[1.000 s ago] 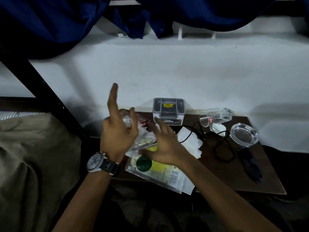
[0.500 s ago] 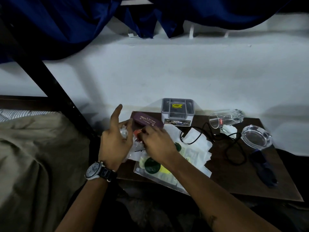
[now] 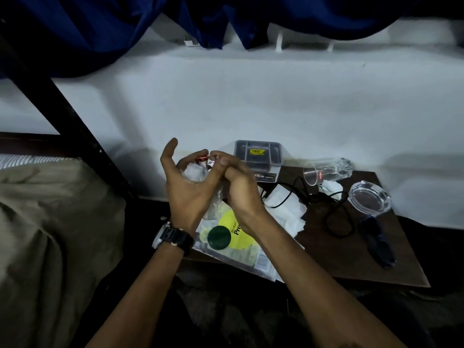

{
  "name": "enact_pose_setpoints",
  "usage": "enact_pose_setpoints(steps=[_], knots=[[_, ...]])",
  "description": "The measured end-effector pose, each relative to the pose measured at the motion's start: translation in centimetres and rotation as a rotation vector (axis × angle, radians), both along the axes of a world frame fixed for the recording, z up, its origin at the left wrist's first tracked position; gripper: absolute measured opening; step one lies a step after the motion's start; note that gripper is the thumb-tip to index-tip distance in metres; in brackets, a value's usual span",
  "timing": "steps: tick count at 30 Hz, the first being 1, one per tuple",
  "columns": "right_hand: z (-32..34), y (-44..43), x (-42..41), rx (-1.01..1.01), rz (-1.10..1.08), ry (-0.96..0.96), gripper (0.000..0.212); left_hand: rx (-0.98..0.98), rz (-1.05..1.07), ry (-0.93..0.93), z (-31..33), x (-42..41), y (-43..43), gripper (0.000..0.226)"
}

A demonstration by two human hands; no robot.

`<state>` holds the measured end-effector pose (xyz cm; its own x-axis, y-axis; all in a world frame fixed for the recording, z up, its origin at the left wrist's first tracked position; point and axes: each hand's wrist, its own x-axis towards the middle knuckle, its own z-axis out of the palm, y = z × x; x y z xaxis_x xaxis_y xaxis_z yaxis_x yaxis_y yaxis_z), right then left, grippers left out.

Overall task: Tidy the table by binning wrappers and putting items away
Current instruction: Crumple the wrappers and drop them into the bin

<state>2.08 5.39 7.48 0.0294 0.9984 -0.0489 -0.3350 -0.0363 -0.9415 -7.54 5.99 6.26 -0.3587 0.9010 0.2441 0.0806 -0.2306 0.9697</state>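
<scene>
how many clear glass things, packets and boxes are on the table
clear glass: 2, tumbler on its side, ashtray
packets: 1, yellow-labelled packet
boxes: 1, grey box
total: 4

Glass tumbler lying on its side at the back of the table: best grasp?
Wrap the mid-body of the glass tumbler from above. It lies on its side, open mouth toward the left, thick base right; the round barrel is exposed on top, while the black cable and tissue crowd its near side.
</scene>
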Motion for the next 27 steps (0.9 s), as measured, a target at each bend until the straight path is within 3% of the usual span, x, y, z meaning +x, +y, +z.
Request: enact_pose_setpoints(steps=[3, 5, 10, 12, 15, 18, 21, 24, 27], knots=[[1.3, -0.6, 0.4, -0.129, 0.147, 0.353, 0.025, 0.043, 0.030, 0.066, 0.3, -0.3, 0.4, 0.087], [2.0, -0.3, 0.9, -0.124, 0.212, 0.277, 0.027, 0.083, 0.020, 0.108, 0.4, -0.4, 0.7, 0.082], [-0.1, 1.4, 4.4, 0.116, 0.019, -0.575, 0.039, 0.167, 0.032, 0.206, 1.1, 0.0, 1.2, 0.076], [-2.1, 0.6, 6.8, 0.121, 0.005, -0.877, 0.042, 0.143, 0.064, 0.189, 0.7, -0.6, 1.5, 0.075], [-5.9, -2.9, 8.6, 0.003, 0.276, -1.375, 0.082, 0.114, 0.047, 0.220, 0.2, -1.3, 1.3, 0.075], [-9.7, -7.1, 7.6, 0.114, 0.474, -1.643, 0.095, 0.104, 0.073, 0.256, 0.0, -1.6, 0.9, 0.070], [-11.4, -8.3, 6.7, 0.194, 0.472, -1.720, 0.077, 0.096, 0.095, 0.271, 0.1, -1.8, 0.8, 0.068], [-10.8, -7.8, 6.7, 0.183, 0.448, -1.648, 0.054, 0.089, 0.098, 0.276, 0.3, -1.8, 0.8, 0.065], [-9.9, -7.4, 7.1, 0.162, 0.415, -1.541, 0.044, 0.070, 0.110, 0.203, 0.4, -2.1, 1.2, 0.065]])
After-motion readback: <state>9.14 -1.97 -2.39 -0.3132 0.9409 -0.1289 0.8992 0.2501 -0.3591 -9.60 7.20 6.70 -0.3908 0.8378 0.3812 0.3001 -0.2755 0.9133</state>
